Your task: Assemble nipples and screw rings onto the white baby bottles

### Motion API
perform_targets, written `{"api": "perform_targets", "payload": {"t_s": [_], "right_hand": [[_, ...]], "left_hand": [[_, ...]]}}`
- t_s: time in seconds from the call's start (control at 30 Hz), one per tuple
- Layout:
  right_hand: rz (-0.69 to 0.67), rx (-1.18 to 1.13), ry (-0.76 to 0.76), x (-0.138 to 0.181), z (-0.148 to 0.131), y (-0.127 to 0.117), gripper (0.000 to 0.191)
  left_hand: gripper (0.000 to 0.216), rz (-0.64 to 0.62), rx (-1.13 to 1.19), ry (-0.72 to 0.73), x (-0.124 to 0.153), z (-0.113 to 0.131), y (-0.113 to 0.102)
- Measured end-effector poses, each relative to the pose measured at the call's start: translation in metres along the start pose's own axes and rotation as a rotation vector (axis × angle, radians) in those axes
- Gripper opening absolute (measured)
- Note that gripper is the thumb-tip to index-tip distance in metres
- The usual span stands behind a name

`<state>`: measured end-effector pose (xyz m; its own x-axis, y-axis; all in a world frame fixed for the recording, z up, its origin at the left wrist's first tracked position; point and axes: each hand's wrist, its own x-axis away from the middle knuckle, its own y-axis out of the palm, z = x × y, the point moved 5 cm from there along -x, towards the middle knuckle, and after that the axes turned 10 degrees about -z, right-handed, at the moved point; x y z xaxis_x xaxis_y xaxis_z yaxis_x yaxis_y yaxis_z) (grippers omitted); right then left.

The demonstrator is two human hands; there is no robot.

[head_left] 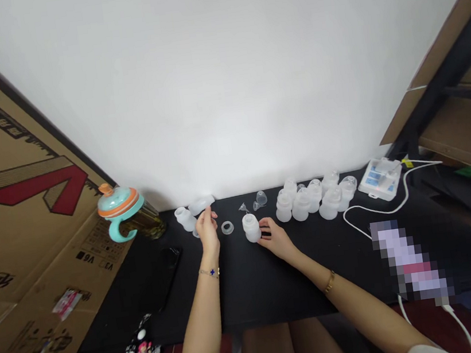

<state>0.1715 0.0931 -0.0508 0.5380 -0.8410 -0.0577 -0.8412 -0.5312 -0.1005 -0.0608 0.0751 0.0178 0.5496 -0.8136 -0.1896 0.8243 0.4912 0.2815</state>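
- Bottle (251, 227): small, white, translucent, squat with a narrower neck, upright on the black table (242, 291), near the middle.
- Right hand (275, 238): just right of the bottle, fingertips touching its lower side, fingers curled loosely round it.
- Left hand (207, 227): raised slightly, thumb and fingers pinching a whitish translucent piece (202, 205) at its top; the exact shape is hard to tell.
- Ring (227, 227): clear, flat on the table between the two hands, apart from both.
- Second bottle (185, 218): lies just left of the left hand.
- Cluster of bottles (314, 196): stands well right of the right hand.
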Motion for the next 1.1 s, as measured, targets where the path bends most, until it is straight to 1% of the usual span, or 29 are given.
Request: {"api": "perform_targets", "payload": {"t_s": [0.07, 0.13, 0.23, 0.3, 0.33, 0.4, 0.43, 0.53, 0.6, 0.73, 0.83, 0.97, 1.03, 1.1], "right_hand": [[0.005, 0.039, 0.01, 0.001, -0.003, -0.001, 0.035], [0.001, 0.08, 0.007, 0.001, -0.005, -0.001, 0.027], [-0.005, 0.132, -0.018, 0.001, -0.009, 0.0, 0.021], [-0.002, 0.165, -0.048, 0.002, -0.012, 0.0, 0.019], [0.001, 0.182, -0.071, 0.003, -0.014, 0.0, 0.017], [0.022, 0.226, -0.129, 0.004, -0.021, -0.001, 0.016], [0.04, 0.253, -0.16, 0.005, -0.025, -0.002, 0.018], [0.119, 0.324, -0.238, 0.008, -0.038, -0.009, 0.024], [0.168, 0.339, -0.277, 0.011, -0.047, -0.015, 0.024], [0.259, 0.351, -0.382, 0.021, -0.067, -0.024, 0.02], [0.351, 0.398, -0.488, 0.031, -0.08, -0.03, 0.024], [0.454, 0.469, -0.649, 0.042, -0.095, -0.04, 0.025], [0.483, 0.488, -0.685, 0.043, -0.1, -0.047, 0.025], [0.535, 0.488, -0.676, 0.043, -0.105, -0.058, 0.025]], "left_hand": [[0.049, 0.051, 0.024, 0.021, 0.001, 0.003, -0.002], [0.053, 0.124, 0.012, 0.073, 0.003, 0.008, -0.004], [0.058, 0.212, -0.135, 0.256, 0.014, 0.023, -0.007], [0.059, 0.203, -0.288, 0.414, 0.026, 0.033, -0.003], [0.059, 0.17, -0.355, 0.487, 0.033, 0.037, 0.002], [0.058, 0.052, -0.459, 0.62, 0.049, 0.042, 0.017], [0.058, -0.021, -0.501, 0.682, 0.058, 0.043, 0.026], [0.054, -0.31, -0.593, 0.86, 0.086, 0.043, 0.06], [0.053, -0.449, -0.611, 0.969, 0.106, 0.04, 0.08], [0.049, -0.629, -0.682, 1.022, 0.135, 0.026, 0.108], [0.048, -0.707, -0.718, 1.048, 0.149, 0.016, 0.117], [0.047, -0.742, -0.754, 1.054, 0.154, 0.01, 0.119], [0.047, -0.734, -0.759, 1.044, 0.152, 0.01, 0.119], [0.048, -0.732, -0.762, 1.019, 0.148, 0.009, 0.118]]}}
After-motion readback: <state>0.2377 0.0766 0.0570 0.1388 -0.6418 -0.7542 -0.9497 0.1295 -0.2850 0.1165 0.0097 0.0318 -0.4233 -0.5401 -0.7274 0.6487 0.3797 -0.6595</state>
